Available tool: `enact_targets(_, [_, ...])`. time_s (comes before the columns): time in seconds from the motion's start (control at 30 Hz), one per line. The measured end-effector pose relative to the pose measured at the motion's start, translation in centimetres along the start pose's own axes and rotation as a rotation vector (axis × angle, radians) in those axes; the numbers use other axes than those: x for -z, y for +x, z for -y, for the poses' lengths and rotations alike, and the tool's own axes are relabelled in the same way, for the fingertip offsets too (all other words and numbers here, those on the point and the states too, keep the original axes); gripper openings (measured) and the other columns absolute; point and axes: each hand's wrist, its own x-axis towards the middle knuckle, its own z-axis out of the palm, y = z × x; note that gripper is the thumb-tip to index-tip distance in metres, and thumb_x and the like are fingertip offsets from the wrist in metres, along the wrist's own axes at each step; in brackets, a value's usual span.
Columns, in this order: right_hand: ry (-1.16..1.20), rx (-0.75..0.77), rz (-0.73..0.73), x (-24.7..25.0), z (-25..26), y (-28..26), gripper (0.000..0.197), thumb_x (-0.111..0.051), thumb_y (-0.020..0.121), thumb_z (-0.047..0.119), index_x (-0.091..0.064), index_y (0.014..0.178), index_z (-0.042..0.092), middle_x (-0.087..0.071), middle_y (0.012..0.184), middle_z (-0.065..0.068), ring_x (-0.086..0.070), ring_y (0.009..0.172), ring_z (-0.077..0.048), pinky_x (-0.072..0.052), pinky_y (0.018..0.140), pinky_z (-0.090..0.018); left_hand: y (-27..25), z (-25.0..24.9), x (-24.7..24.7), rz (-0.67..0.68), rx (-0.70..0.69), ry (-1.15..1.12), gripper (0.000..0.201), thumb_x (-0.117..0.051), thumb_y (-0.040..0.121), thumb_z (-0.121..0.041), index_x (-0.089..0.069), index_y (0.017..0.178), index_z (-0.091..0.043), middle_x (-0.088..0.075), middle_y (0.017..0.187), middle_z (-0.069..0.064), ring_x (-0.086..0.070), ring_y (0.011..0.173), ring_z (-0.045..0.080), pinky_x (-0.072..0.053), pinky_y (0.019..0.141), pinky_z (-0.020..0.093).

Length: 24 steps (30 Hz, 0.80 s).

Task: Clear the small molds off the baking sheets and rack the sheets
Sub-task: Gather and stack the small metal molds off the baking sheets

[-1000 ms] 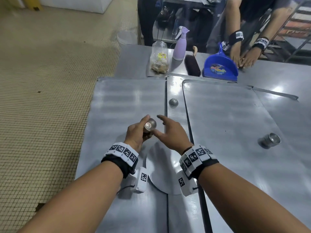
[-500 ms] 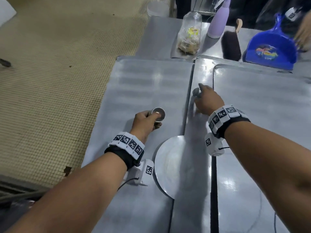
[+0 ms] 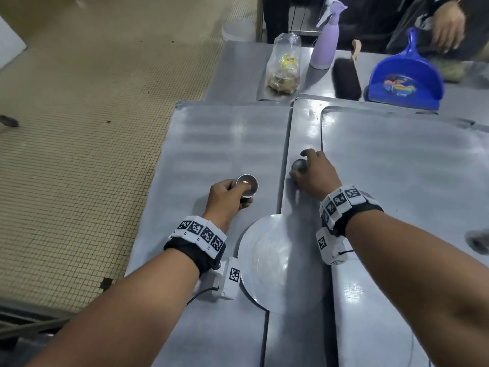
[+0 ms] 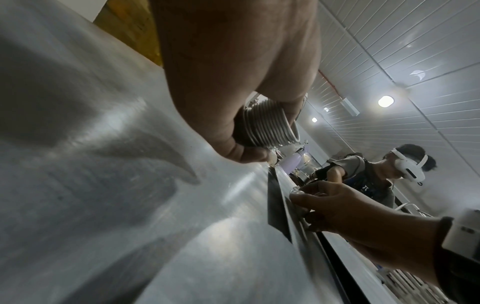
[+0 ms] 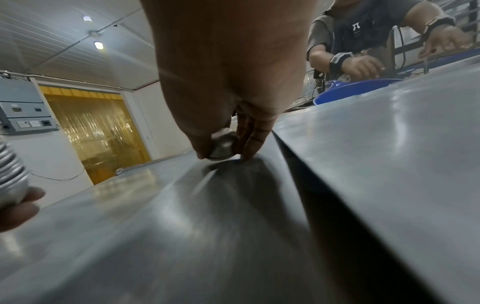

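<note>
My left hand (image 3: 230,194) grips a nested stack of small metal molds (image 3: 247,184), seen as a ribbed stack (image 4: 267,127) in the left wrist view, held just above the left baking sheet (image 3: 217,144). My right hand (image 3: 313,173) pinches a single upside-down mold (image 3: 299,165) between thumb and fingers; this mold (image 5: 223,147) rests on the strip of sheet (image 3: 301,128) between the left sheet and the right sheet (image 3: 402,165). Another mold (image 3: 479,243) lies at the right edge of the right sheet.
A round metal disc (image 3: 267,263) lies between my wrists. At the far end stand a plastic bag (image 3: 284,67), a purple spray bottle (image 3: 325,41), a brush (image 3: 345,75) and a blue dustpan (image 3: 404,78). Another person's hand (image 3: 448,27) is beyond them. Tiled floor (image 3: 79,154) lies left.
My right hand left the stack, reached forward to the lone mold on the middle strip and closed on it. The left hand kept the stack, moving slightly left.
</note>
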Motion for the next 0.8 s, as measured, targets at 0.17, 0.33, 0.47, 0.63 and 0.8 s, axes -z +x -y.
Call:
enact_targets(0.17, [0.011,0.023,-0.023,-0.3,-0.2,-3.8,0.018,-0.062,0.088,0.025,-0.058,0.106,0.020,-0.052,0.112,-0.004,-0.057,0.096,-0.024,-0.038,0.081,-0.028,-1.7,0.3,0.6,0.046,-0.002,0.036,0.010,-0.066,0.089,-0.014,-0.065,0.087,-0.005,-0.063,0.079,0.013,-0.066,0.059,0.017,-0.048,0.049,0.018])
enact_targets(0.33, [0.014,-0.020,0.043,-0.2,0.0,-6.3,0.046,-0.065,0.087,0.023,-0.055,0.131,0.017,-0.070,0.114,-0.003,-0.062,0.108,-0.023,-0.048,0.088,-0.030,-2.9,0.9,1.0,0.089,-0.002,0.064,0.010,-0.068,0.088,-0.018,-0.065,0.091,-0.008,-0.062,0.079,0.016,-0.064,0.058,0.017,-0.046,0.047,0.019])
enact_targets(0.47, [0.007,0.001,0.046,1.1,0.6,-8.4,0.046,-0.074,0.083,0.024,-0.066,0.125,0.010,-0.071,0.108,-0.005,-0.061,0.108,-0.024,-0.049,0.087,-0.031,-3.8,0.6,0.3,0.109,-0.012,0.062,0.018,-0.069,0.087,-0.017,-0.068,0.095,0.000,-0.062,0.079,0.017,-0.065,0.060,0.019,-0.052,0.054,0.023])
enact_targets(0.63, [0.015,0.008,-0.049,5.9,-1.7,-11.4,0.028,-0.083,0.078,0.028,-0.074,0.098,0.010,-0.059,0.084,0.002,-0.061,0.092,-0.023,-0.052,0.081,-0.034,-5.2,-0.9,-3.7,0.168,-0.050,0.076,0.014,-0.068,0.088,-0.014,-0.068,0.092,0.000,-0.065,0.079,0.017,-0.063,0.058,0.019,-0.052,0.056,0.027])
enact_targets(0.8, [0.029,-0.123,-0.178,12.1,-8.5,-14.4,0.030,-0.080,0.080,0.035,-0.070,0.099,0.014,-0.071,0.099,-0.003,-0.064,0.094,-0.025,-0.054,0.082,-0.038,-7.5,-1.3,-9.7,0.259,-0.085,0.071,0.006,-0.068,0.090,-0.011,-0.071,0.089,-0.005,-0.069,0.086,0.017,-0.068,0.068,0.024,-0.057,0.063,0.028])
